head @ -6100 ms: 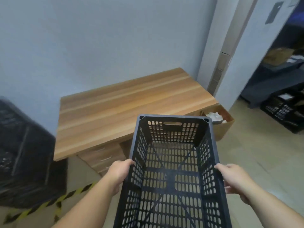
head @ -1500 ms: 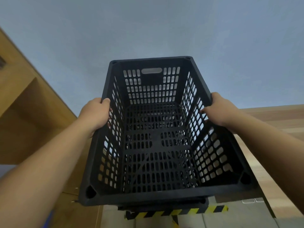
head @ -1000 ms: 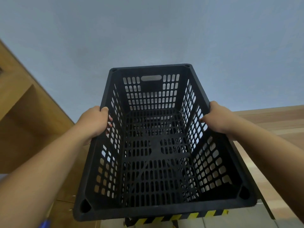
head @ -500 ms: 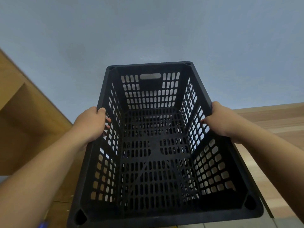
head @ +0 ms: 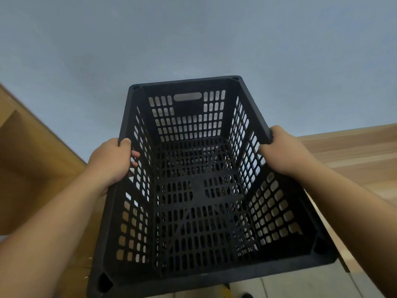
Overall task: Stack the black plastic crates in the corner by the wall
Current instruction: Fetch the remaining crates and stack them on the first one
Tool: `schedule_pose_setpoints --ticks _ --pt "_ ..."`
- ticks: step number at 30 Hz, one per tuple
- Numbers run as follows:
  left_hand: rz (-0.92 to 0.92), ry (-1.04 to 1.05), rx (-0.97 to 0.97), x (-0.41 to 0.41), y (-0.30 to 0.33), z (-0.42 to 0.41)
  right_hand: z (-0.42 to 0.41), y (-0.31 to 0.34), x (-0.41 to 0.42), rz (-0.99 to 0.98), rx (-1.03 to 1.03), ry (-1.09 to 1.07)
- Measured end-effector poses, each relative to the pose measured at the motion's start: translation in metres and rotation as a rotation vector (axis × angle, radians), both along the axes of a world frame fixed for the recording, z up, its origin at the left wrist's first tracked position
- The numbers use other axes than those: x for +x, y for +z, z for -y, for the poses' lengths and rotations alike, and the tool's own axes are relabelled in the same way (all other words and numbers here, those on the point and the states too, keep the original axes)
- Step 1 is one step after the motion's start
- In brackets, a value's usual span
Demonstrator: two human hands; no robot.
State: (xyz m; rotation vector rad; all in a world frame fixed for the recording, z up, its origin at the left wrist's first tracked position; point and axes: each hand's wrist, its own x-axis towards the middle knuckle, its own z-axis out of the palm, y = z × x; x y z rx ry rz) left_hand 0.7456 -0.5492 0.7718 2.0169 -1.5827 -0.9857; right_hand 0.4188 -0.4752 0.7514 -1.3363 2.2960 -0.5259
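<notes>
**Black crate held in both hands before the wall**

Black plastic crate [head: 199,190] held up in the middle of the view, open top facing the camera, far short end with its handle slot toward the pale blue wall [head: 193,35]. Perforated sides and grid floor bare inside. Left hand [head: 111,162] clenched over the crate's left long rim, thumb on top of the rim, fingertips [head: 135,154] poking through to the inside of the slotted side. Right hand [head: 283,149] clenched over the crate's right long rim about halfway along, fingers wrapped down onto the inner face. Both forearms reaching in from the lower corners.

Left of the crate, a wooden cabinet [head: 32,168] slanting up along the wall. Right of the crate, a wooden worktop [head: 354,151] butting the same wall, its surface showing past the right wrist. Below the crate's near edge, a patch of light floor tiles [head: 300,287] and a scrap of yellow-and-black striped tape [head: 224,290]. Contact between crate and anything underneath: cannot tell.
</notes>
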Motion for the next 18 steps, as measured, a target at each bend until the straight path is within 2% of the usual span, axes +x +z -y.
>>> schedule_pose_setpoints --ticks 13,18 --pt "0.070 0.006 -0.052 0.006 0.002 -0.005 -0.010 -0.007 0.011 -0.011 0.013 0.011" --pt "0.032 0.015 -0.041 0.005 -0.002 -0.015 -0.006 0.004 0.005 -0.038 0.014 0.030"
